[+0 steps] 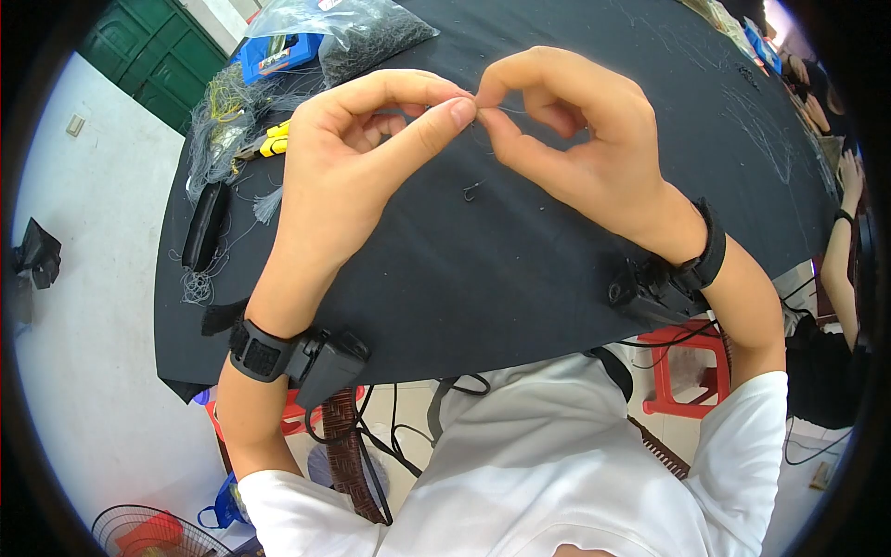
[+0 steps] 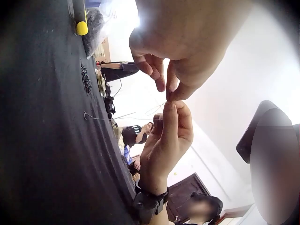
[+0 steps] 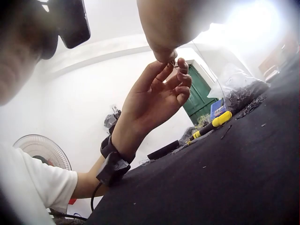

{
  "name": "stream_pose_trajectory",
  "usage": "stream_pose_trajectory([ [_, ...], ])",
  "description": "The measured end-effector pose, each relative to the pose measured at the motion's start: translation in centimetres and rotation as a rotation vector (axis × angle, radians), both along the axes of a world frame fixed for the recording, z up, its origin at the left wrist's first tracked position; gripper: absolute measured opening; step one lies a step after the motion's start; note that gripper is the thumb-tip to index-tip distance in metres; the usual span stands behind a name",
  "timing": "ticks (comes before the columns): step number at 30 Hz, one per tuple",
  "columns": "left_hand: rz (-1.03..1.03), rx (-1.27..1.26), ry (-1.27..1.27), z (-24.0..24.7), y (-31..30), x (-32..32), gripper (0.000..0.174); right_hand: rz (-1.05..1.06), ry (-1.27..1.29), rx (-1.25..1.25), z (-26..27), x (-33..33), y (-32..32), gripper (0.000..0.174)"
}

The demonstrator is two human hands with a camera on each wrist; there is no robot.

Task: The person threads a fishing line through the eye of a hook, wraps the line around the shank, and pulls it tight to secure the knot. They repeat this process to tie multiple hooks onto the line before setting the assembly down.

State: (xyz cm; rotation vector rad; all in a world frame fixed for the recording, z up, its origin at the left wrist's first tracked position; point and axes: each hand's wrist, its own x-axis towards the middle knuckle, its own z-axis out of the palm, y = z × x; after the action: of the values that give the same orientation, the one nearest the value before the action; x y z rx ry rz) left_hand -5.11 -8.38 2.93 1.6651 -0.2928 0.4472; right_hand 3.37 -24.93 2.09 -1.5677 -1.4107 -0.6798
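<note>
**Apparently midway, nothing finished yet**

Filling the frame's centre is the black table (image 1: 520, 278). Above it the left hand (image 1: 343, 176) and right hand (image 1: 575, 148) meet, each thumb and forefinger narrowly pinching a thin line (image 1: 507, 110). Just below is a small hook (image 1: 471, 192). Whether the line reaches it cannot be told, and the tying looks unfinished.

Matt black cloth tabletop (image 1: 520, 278), clear glossy plastic bag (image 1: 343, 28)
</note>
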Motion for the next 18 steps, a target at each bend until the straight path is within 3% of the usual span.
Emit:
stream_pose_trajectory([
  [4,0.034,0.135,0.036,0.2,0.5,-0.2,0.013,0.0,0.004,0.003,0.0,0.0,0.0,0.019],
  [13,0.026,0.083,0.071,0.5,0.5,-0.3,0.014,-0.003,0.008,0.002,0.0,-0.1,0.0,0.018],
  [18,0.009,0.185,0.035,0.4,1.1,0.0,0.014,-0.004,0.015,-0.013,-0.1,0.0,0.1,0.018],
])
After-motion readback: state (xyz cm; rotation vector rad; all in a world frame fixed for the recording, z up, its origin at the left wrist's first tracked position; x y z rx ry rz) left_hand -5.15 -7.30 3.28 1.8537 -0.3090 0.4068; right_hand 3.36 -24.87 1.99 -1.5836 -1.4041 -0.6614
